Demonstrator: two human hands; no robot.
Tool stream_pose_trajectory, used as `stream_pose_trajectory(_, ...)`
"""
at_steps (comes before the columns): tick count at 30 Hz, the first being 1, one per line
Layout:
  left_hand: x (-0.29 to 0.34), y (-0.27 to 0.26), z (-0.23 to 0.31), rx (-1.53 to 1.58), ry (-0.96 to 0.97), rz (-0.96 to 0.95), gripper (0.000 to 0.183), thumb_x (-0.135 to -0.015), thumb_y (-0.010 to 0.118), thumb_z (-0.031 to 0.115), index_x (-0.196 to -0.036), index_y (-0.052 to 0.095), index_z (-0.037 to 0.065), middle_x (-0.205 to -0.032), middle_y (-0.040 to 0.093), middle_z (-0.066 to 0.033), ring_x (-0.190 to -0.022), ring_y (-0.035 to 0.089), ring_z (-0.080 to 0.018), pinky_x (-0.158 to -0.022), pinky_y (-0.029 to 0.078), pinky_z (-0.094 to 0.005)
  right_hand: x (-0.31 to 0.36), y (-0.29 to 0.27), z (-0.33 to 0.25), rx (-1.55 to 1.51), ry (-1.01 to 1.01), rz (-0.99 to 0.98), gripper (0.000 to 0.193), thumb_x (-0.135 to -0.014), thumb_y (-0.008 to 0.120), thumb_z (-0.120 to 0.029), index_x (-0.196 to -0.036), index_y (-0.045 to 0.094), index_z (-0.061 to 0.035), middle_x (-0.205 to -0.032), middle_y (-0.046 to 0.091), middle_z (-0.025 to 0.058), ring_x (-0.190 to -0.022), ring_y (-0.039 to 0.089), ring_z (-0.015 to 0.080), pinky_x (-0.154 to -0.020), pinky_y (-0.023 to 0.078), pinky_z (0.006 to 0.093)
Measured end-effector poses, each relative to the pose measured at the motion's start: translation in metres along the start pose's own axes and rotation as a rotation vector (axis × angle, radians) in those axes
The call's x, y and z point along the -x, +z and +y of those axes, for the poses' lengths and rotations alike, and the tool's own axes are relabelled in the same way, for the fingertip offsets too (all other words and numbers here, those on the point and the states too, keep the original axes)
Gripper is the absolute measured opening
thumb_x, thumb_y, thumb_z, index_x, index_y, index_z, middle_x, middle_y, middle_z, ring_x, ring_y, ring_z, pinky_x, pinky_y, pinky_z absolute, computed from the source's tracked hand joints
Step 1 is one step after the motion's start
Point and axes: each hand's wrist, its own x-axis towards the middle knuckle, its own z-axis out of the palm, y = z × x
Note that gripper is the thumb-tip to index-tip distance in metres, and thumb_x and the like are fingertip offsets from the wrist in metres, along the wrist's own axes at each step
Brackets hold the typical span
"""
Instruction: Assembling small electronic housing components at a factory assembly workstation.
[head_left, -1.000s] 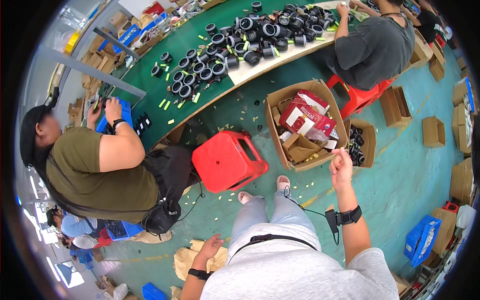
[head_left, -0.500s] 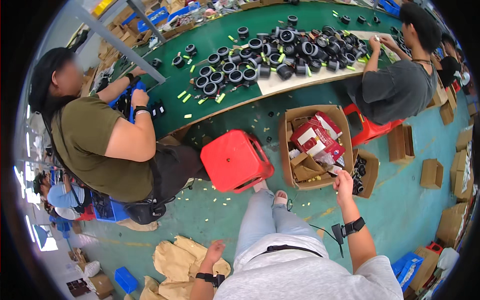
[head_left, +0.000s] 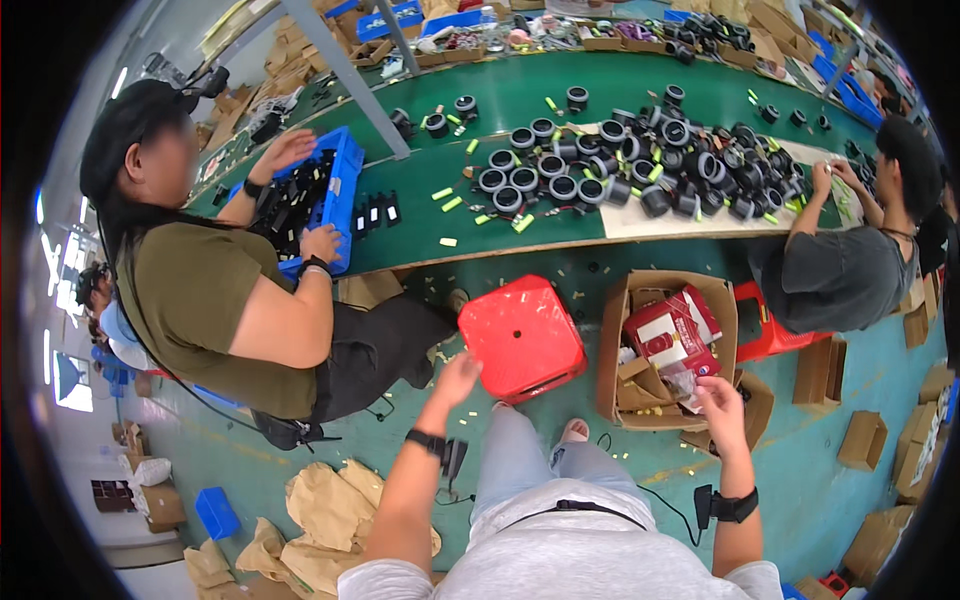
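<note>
My left hand (head_left: pixel 458 378) is at the near left edge of a red plastic stool (head_left: pixel 530 352), its fingers loosely bent and nothing visible in them. At the near right corner of a large open cardboard box (head_left: pixel 611 365) is my right hand (head_left: pixel 722 412), fingers curled together. Crumpled clear plastic (head_left: pixel 684 384) lies right by those fingertips; whether they pinch it or something small is too fine to make out. Inside the box are a red and white carton (head_left: pixel 668 338) and brown cardboard scraps (head_left: pixel 640 385).
A long green workbench (head_left: pixel 455 82) bears a heap of black and grey round parts (head_left: pixel 690 165). At left a person in an olive shirt (head_left: pixel 215 290) reaches into a blue crate (head_left: pixel 345 190). Another person (head_left: pixel 840 270) sits at right. Brown sacks (head_left: pixel 320 515) lie behind left.
My left hand has come up and forward to the stool. My right hand stays by the box's near corner, the whitish bit at its fingertips no longer distinct. The view has shifted left.
</note>
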Motion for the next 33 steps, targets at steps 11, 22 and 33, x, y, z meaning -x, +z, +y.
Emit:
stream_pose_trajectory(11,-0.260,-0.157,0.030,-0.558,-0.120,1.028,0.086,-0.065,0.074,0.041,-0.128,0.037,-0.003,-0.127,0.041,-0.0242,-0.120,0.038,-0.0382,-0.102,0.029,-0.0461,-0.120,0.143,-0.026,0.299,-0.334,0.146,0.017,-0.080,0.062,-0.003,-0.097,0.058,-0.0023,-0.083,0.057,0.0033,-0.073,0.054,0.0100,-0.064,0.044,0.0227)
stream_pose_trajectory(22,-0.321,-0.219,0.016,-0.610,-0.569,0.615,0.133,-0.044,0.069,0.075,-0.143,0.012,0.007,-0.134,0.033,-0.0266,-0.125,0.031,-0.0397,-0.103,0.027,-0.0451,-0.140,0.154,0.019,0.132,-0.151,-0.059,0.021,-0.077,0.064,-0.001,-0.097,0.058,-0.0010,-0.102,0.053,0.0074,-0.077,0.057,0.0117,-0.064,0.047,0.0213)
stream_pose_trajectory(33,-0.352,-0.164,0.028,-0.698,-0.346,0.560,0.102,-0.061,0.064,0.051,-0.141,0.019,0.005,-0.132,0.033,-0.0263,-0.120,0.032,-0.0411,-0.100,0.026,-0.0514,-0.150,0.016,0.015,0.376,-0.103,0.274,0.023,-0.076,0.060,0.003,-0.096,0.055,-0.0054,-0.095,0.052,0.0022,-0.076,0.051,0.0088,-0.061,0.043,0.0219)
